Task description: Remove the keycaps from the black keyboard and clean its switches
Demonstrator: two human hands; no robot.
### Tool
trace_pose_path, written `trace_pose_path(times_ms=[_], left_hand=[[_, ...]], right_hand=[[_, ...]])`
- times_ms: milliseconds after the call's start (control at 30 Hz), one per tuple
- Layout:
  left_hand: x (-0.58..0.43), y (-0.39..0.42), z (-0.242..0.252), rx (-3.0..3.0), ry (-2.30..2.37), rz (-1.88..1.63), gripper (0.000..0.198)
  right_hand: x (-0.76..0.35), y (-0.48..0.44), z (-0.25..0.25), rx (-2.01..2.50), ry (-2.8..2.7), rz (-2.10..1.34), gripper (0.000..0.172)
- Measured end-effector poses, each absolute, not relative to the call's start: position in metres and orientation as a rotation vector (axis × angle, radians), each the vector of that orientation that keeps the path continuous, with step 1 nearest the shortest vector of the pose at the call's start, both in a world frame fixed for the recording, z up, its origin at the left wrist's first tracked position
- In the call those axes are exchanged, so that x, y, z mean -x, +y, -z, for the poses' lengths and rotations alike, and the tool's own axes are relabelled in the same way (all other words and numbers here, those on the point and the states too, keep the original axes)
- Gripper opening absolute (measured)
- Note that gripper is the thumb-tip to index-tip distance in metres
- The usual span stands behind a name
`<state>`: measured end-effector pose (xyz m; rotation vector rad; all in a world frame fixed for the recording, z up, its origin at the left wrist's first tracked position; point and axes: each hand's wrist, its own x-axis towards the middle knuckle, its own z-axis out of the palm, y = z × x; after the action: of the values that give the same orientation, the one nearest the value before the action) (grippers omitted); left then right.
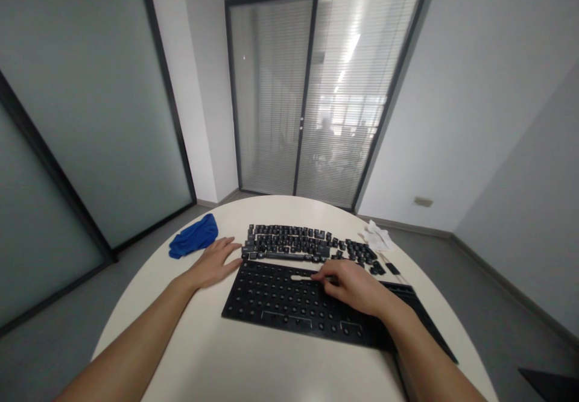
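A black keyboard base [271,302] with its keycaps off lies on the round table, bare key posts in rows across it. Pinched in my right hand [350,284] is a white cotton swab [301,278], its pale end over the upper rows of posts. My left hand [217,263] rests on the table with fingers stretched out, thumb close to the base's upper left corner. Beyond the base, loose black keycaps [289,242] are laid out in keyboard order, with the number-pad keys to the right. My right hand and forearm hide part of the base's right side.
A crumpled blue cloth [194,237] lies to the left of the keycaps. White tissue [377,236] sits at the right, near the table's edge. A black cable runs down from the base to the near edge of the cream table [280,372]. Glass panels and walls surround the table.
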<state>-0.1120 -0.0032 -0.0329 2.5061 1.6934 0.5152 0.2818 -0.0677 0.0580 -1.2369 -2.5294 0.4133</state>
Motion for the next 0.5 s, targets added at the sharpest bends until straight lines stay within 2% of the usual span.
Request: trace_pose_path(times_ms=[500], left_hand=[[0.1116,0.0006,0.0396,-2.528,1.693,-0.519,0.057]], right_hand=[[-0.2895,-0.0610,-0.0498,1.279,-2.493,-0.351,0.030]])
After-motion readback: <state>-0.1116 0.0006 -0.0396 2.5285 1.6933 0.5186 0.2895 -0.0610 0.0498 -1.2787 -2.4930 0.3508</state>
